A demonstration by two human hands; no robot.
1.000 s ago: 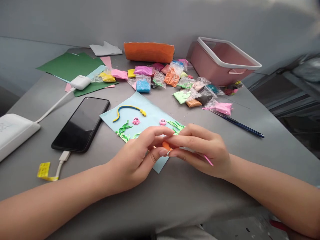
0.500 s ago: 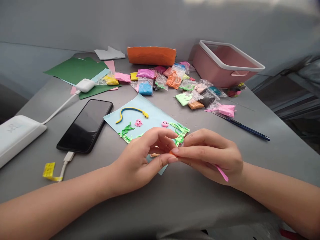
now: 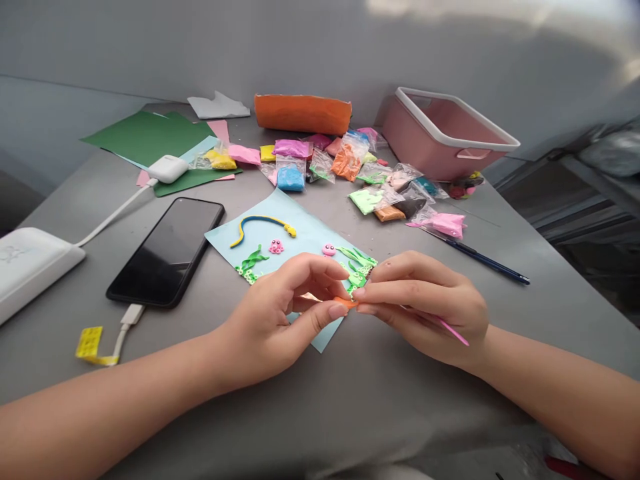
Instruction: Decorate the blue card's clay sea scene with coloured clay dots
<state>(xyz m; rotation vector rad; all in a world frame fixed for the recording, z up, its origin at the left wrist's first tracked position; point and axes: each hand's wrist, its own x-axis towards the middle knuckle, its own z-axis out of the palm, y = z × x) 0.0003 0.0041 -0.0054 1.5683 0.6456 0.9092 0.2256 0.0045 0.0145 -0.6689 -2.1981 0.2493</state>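
Observation:
A small piece of orange clay (image 3: 346, 303) is pinched between the fingertips of my left hand (image 3: 287, 313), and the fingertips of my right hand (image 3: 425, 307) press on its other end. A thin pink stick (image 3: 454, 331) is tucked under the fingers of my right hand and pokes out near the palm. Beneath both hands lies a light blue sheet (image 3: 300, 213). It bears a yellow-and-blue clay eel (image 3: 265, 219), two pink clay sea creatures (image 3: 277, 247), and green clay seaweed (image 3: 251, 257). My hands hide the sheet's lower middle.
A black phone (image 3: 167, 252) with a cable lies left, near a white power bank (image 3: 35, 273). Several bags of coloured clay (image 3: 291, 177) spread across the back, by a pink bin (image 3: 425, 137) and an orange box (image 3: 303, 113). A dark blue pen (image 3: 493, 262) lies right.
More of the orange clay shows between my hands, which have drawn slightly apart at the fingertips. The pink stick has tilted with my right hand. The view has shifted a little.

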